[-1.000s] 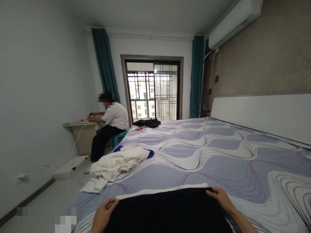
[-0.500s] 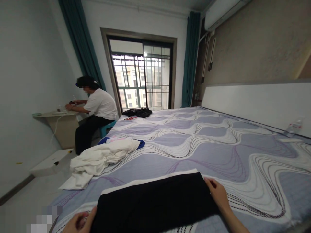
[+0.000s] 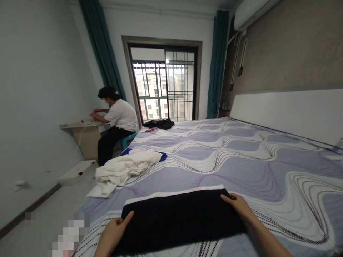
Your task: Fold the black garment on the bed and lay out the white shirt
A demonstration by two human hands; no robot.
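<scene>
Black folded garment (image 3: 177, 219) lies flat on bed (image 3: 241, 164), near edge. Left hand (image 3: 114, 232) grips its left end, thumb on top. Right hand (image 3: 239, 207) pinches far right corner, fingers curled. White clothes pile (image 3: 123, 171) well apart.

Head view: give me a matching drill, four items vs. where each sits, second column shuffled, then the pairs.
Items:
1. black garment
2. white clothes pile
3. dark bundle
4. seated person

Places:
A. far end of the bed, by the window
B. at the small desk by the left wall
C. flat between the left hand and right hand
D. bed's left edge, partly hanging off

Pairs: 1-C, 2-D, 3-A, 4-B
</scene>
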